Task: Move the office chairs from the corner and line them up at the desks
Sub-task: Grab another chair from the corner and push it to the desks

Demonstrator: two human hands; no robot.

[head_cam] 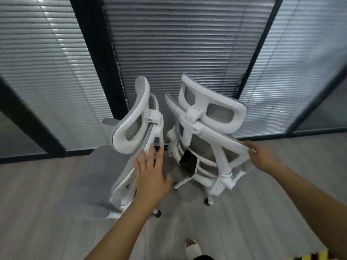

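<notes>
Hands [152,177] against two white chairs' [210,139] backrests

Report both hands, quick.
Left hand: open, fingers spread on the left chair.
Right hand: gripping the right chair backrest edge.

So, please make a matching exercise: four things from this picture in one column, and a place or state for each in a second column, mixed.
Things:
1. left hand
2. right hand
3. black tablet
4. shoe

Places or states:
A. tucked in the back frame of the right chair
B. fingers spread, flat against the back of the left chair
C. on the floor at the bottom edge of the view
D. closed on the backrest's right edge

Pairs: 1-B, 2-D, 3-A, 4-C
</notes>
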